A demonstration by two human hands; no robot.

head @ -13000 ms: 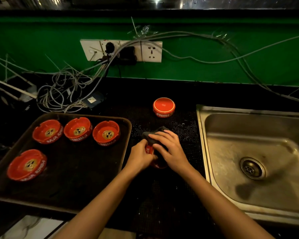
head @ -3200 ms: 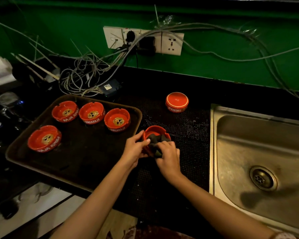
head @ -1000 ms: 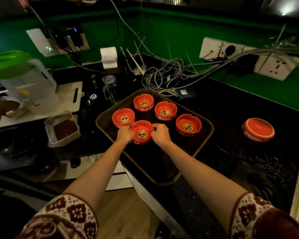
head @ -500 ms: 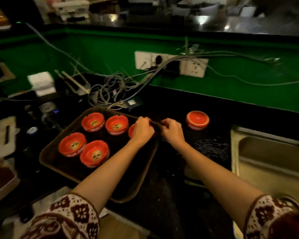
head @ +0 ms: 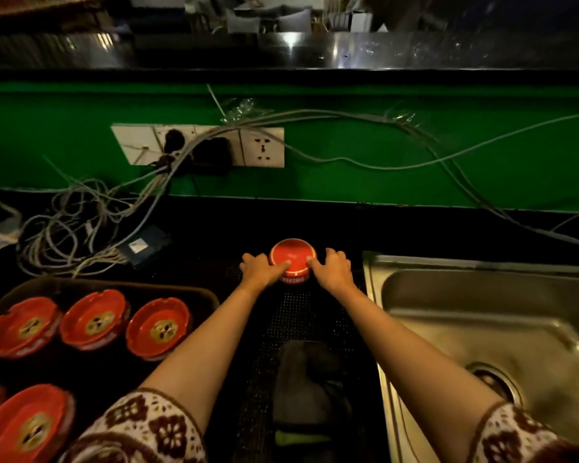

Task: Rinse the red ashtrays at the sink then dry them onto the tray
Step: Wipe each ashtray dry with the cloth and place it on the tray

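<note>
Hands have left the tray [head: 201,293]: left hand [head: 258,270] and right hand [head: 335,270] grip one upturned ashtray [head: 293,253] by the sink's [head: 448,262] far-left corner, lettering unreadable. Five ashtrays [head: 157,329] lie on the tray.

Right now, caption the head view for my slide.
Left hand and right hand hold an overturned red ashtray between tray and sink.

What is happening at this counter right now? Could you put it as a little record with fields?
Left hand: grips the upside-down ashtray on its left side
Right hand: grips its right side
Ashtray's place: on the dotted mat, between tray and sink
On the tray: five upright ashtrays, one cut off by the picture's edge
Cloth: lies loose on the mat, nearer the person
Stage: this ashtray not yet on the tray
</note>
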